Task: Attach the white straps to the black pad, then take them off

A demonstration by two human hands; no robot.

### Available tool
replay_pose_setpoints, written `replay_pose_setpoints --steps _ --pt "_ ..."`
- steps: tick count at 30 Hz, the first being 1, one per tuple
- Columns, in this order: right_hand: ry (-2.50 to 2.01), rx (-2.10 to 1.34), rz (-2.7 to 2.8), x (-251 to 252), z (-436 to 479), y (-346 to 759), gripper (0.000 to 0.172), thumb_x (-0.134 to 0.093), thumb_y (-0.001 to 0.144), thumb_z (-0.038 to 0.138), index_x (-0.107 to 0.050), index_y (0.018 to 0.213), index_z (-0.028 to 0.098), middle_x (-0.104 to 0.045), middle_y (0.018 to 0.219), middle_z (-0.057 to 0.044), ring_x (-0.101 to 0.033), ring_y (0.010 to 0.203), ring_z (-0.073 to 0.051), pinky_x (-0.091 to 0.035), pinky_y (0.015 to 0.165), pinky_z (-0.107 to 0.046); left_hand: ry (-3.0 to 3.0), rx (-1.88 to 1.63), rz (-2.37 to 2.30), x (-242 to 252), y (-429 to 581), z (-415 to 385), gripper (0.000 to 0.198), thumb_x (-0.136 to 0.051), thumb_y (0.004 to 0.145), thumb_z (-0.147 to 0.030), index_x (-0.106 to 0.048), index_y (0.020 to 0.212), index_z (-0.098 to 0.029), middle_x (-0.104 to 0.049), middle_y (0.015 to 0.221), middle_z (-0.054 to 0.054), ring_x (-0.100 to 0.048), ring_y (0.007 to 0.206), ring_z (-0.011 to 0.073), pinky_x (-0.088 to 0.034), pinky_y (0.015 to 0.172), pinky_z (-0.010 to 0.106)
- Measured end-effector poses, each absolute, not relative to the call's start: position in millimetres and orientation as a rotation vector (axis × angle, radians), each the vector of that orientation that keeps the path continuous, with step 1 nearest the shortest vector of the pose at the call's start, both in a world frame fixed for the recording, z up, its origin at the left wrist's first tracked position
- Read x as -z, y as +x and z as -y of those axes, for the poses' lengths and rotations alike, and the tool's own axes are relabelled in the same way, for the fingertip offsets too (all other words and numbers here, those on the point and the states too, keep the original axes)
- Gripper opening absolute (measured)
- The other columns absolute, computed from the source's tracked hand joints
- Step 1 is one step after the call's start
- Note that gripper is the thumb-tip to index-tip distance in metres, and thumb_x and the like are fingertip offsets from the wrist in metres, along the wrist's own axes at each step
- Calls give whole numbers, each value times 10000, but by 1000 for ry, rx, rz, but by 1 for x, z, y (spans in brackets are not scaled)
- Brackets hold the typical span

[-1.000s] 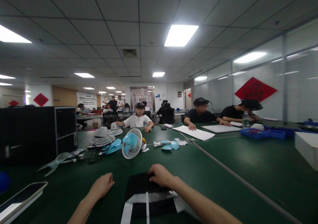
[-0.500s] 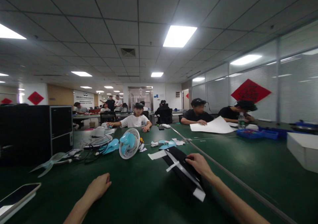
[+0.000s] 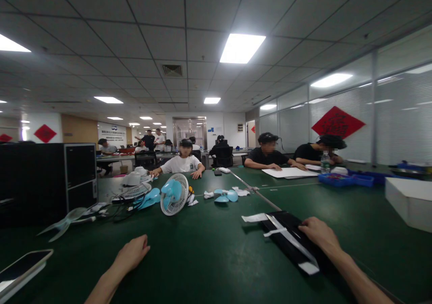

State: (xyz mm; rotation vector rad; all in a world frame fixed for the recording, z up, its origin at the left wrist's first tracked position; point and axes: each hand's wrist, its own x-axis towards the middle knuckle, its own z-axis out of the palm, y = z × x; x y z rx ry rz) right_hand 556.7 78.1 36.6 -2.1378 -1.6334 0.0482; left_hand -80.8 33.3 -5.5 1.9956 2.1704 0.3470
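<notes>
My right hand grips the right edge of a flat black piece with its fingers closed. A long silvery-white strip runs lengthwise along that piece, crossed by a short white band. White flaps stick out at its far left corner and near end. The piece is low over the green table, or on it; I cannot tell which. My left hand rests on the table at the left with its fingers curled in, and nothing shows in it.
A small fan with blue blades stands ahead, near loose blue blades and cables. A phone lies at near left, a black computer case behind it. At right are a blue tray and white box. Co-workers sit opposite.
My right hand has carried the flat black piece to the right and slightly down. My left hand has stayed put. A co-worker's large white sheet now lies flatter.
</notes>
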Motion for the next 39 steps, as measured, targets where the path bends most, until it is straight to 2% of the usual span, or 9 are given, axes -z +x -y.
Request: replay_pose_setpoints --steps 7,14,22,29,35,39 --pt "-2205 -67 1664 -34 -75 553 226 -492 761 269 -702 763 183 -714 878 -142 -669 856 -290 -443 640 -327 2000 -343 -2183 1 -75 -30 153 -423 866 -320 -525 842 -208 -660 945 63 -625 827 196 -420 660 275" --pt "-2138 166 1628 -35 -59 541 362 -387 868 454 -614 859 172 -680 922 -165 -650 845 -298 -438 641 -355 1998 -362 -2159 2 -78 -30 143 -434 865 -306 -535 862 -204 -655 960 62 -620 837 184 -427 681 270" --pt "-2188 -128 1543 -21 -6 533 395 -387 827 575 -577 861 230 -699 878 -140 -662 797 -307 -460 646 -382 1977 -367 -2143 -2 -74 -26 163 -425 862 -317 -545 873 -207 -660 960 62 -623 831 198 -433 671 278" --pt "-2143 -184 1589 -10 5 524 352 -436 787 520 -602 888 226 -714 931 -142 -670 851 -311 -481 692 -387 1981 -347 -2134 -3 -74 -26 154 -422 868 -296 -549 882 -210 -657 977 56 -622 852 185 -436 686 265" --pt "-2147 -206 1631 -10 1 524 447 -428 781 465 -583 1054 146 -710 974 -159 -665 900 -300 -483 729 -359 1994 -347 -2170 -1 -74 -28 159 -411 873 -290 -543 870 -202 -656 966 70 -619 844 197 -432 678 282" --pt "-2146 -229 1633 -10 -1 526 496 -463 758 498 -582 1062 126 -699 1017 -176 -658 914 -308 -483 732 -361 1993 -348 -2176 0 -73 -29 149 -417 868 -288 -540 859 -204 -656 956 68 -620 834 193 -434 677 280"
